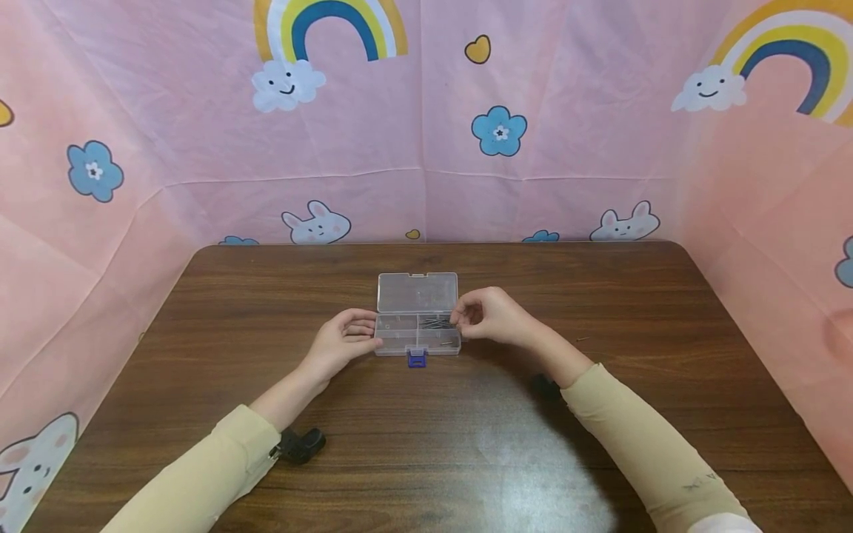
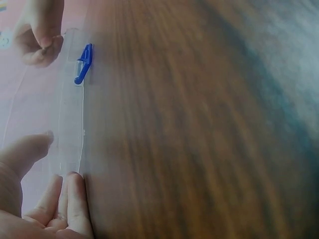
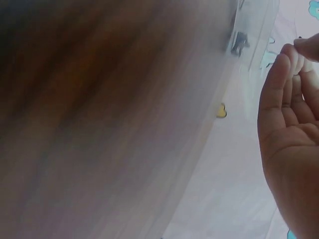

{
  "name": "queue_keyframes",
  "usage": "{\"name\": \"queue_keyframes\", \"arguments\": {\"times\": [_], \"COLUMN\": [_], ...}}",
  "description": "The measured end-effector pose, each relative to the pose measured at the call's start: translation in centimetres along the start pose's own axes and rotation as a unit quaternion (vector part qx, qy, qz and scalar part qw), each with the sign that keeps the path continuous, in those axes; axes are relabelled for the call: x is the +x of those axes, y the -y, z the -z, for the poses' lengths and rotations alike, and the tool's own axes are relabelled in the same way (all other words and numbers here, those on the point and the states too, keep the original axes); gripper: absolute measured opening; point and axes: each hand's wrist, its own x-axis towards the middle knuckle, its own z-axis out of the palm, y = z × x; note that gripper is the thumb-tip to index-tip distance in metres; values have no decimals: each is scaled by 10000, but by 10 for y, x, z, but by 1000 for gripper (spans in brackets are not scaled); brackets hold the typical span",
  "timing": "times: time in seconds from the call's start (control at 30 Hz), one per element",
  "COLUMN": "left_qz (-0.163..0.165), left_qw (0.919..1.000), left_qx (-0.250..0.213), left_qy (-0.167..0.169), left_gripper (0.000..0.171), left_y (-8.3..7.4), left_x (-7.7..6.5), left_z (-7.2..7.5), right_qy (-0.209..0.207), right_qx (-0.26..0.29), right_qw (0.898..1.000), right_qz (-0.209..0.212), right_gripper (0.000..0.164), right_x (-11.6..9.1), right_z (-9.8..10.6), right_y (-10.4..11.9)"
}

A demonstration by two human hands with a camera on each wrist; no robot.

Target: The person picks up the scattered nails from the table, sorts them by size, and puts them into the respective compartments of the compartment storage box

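Observation:
A clear plastic compartment box (image 1: 397, 344) lies with its lid (image 1: 417, 292) raised at the back and a blue latch (image 1: 416, 360) at the front. My left hand (image 1: 343, 340) holds the box's left end, thumb at the front corner and fingers along the side. Several thin grey nails (image 1: 436, 323) fill the back right compartment; a small brass-coloured screw (image 1: 446, 343) lies in the front right one. Over the box's right edge, my right hand (image 1: 493, 317) has thumb and fingertips together. They pinch a tiny dark piece (image 2: 46, 50), mostly hidden; I cannot tell its kind.
Another small brass-coloured screw (image 1: 582, 339) lies on the brown wooden table (image 1: 426, 459), right of the box. A pink printed cloth (image 1: 566, 178) hangs around the back and sides of the table. Black wrist gear (image 1: 301, 446) shows at the left sleeve.

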Motion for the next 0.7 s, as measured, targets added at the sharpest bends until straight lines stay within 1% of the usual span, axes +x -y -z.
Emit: {"name": "queue_keyframes", "arguments": {"times": [0.07,0.2,0.43,0.53,0.7], "left_qz": [-6,38,96,83,78], "left_qw": [10000,10000,9999,9999,10000], "left_qx": [0,27,59,49,41], "left_qy": [4,4,33,35,45], "left_gripper": [52,53,53,53,53], "left_y": [0,1,2,2,1], "left_x": [0,0,1,1,1], "left_z": [0,0,1,1,1], "right_qy": [73,184,256,289,357], "right_qx": [-119,-552,-1269,-1435,-1537], "right_qw": [9999,9977,9892,9863,9840], "right_qz": [98,341,683,758,833], "right_gripper": [12,12,11,10,10], "right_x": [3,9,14,15,15], "right_z": [-4,-10,-14,-15,-15], "right_y": [2,4,8,10,11]}}
